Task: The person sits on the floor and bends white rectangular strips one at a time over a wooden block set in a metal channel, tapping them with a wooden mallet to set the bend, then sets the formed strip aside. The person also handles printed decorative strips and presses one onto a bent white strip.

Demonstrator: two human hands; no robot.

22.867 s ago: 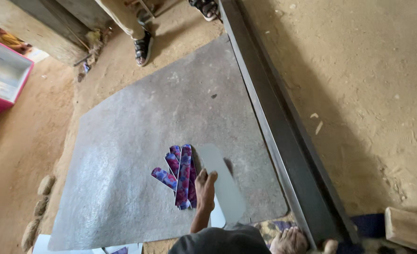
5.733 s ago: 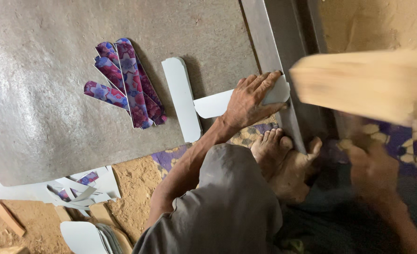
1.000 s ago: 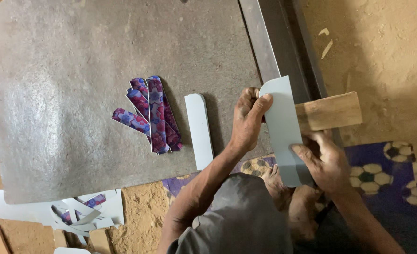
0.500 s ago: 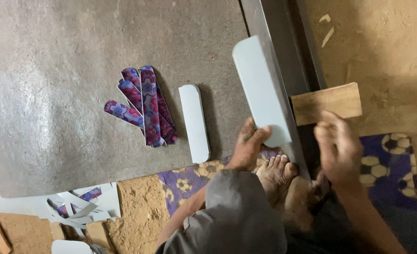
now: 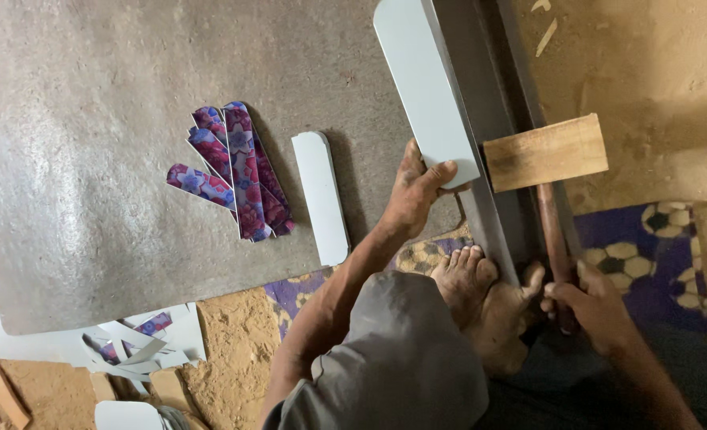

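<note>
My left hand (image 5: 417, 191) grips the near end of a long white sheet-metal piece (image 5: 425, 87) with a rounded far end. The piece lies along the edge of a dark steel rail (image 5: 493, 127). My right hand (image 5: 596, 306) holds the handle (image 5: 552, 231) of a wooden mallet. Its block head (image 5: 544, 151) rests across the rail, just right of the white piece. My bare foot (image 5: 473, 291) presses against the rail's near end, between the two hands.
A narrower white strip (image 5: 321, 195) and a fan of floral-patterned strips (image 5: 234, 171) lie on a large grey sheet (image 5: 90, 119). White offcuts (image 5: 122, 338) are heaped on the sandy ground at lower left. A football-patterned cloth (image 5: 648, 239) lies under my right side.
The white piece has slid farther away along the rail, and my left hand now holds its near end. The mallet head stays on the rail.
</note>
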